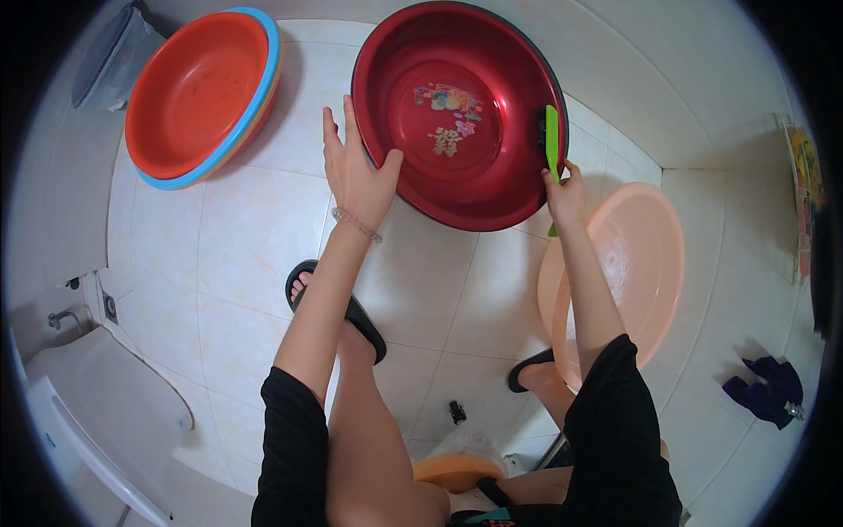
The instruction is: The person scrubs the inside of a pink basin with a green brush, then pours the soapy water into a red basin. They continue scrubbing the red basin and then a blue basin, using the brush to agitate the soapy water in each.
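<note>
A large dark red plastic basin (421, 191) is in front of me, with a printed flower design and characters on its bottom. My left hand (359, 165) is at the basin's left rim, its fingers spread and its thumb against the edge. On the opposite side my right hand (566, 197) grips the handle of a bright green scrubbing brush (552, 138). The brush's dark bristles face the basin's inner right wall. Close to my right forearm stands a peach-coloured basin (649, 277) with foamy water in it.
An orange basin (191, 99) nested in a blue-rimmed basin (275, 53) leans at the far left. Near my feet is a small black object (458, 412) on the tiled floor (257, 230). A purple cloth (767, 392) hangs at right, and white ceramic sanitary ware (112, 375) is at left.
</note>
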`<action>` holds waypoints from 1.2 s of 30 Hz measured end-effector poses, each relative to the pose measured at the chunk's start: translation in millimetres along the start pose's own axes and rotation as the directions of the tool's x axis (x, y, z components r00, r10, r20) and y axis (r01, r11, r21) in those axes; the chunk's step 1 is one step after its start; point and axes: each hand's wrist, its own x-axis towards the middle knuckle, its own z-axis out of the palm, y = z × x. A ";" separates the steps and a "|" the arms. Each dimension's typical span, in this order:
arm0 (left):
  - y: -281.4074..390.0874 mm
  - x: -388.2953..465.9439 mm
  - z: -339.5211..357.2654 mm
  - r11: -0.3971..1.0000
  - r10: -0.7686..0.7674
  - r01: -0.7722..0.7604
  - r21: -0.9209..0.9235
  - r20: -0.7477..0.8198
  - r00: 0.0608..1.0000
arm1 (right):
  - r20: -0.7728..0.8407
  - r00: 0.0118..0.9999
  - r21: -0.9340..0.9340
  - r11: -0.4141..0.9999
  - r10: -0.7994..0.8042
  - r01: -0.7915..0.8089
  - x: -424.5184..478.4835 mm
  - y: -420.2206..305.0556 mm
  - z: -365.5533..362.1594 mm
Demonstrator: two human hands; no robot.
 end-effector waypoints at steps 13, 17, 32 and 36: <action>-20.0 6.7 0.6 0.980 0.075 -0.056 -0.193 0.090 0.993 | 0.633 0.746 0.677 0.321 0.206 -0.662 5.6 -21.1 -29.3; -10.7 11.7 0.2 0.985 0.035 -0.025 -0.168 0.059 0.998 | 0.466 0.845 0.613 0.594 0.262 -0.522 4.6 -15.1 -24.1; 38.8 39.4 -30.8 0.921 -0.288 0.191 0.341 0.263 0.921 | 0.122 0.991 -0.141 0.989 0.050 -0.033 -21.4 -44.1 -34.1; 34.5 40.5 -30.6 0.967 -0.221 0.168 0.189 0.307 0.926 | 0.116 0.984 0.160 0.975 0.138 -0.155 -23.8 -24.2 -32.0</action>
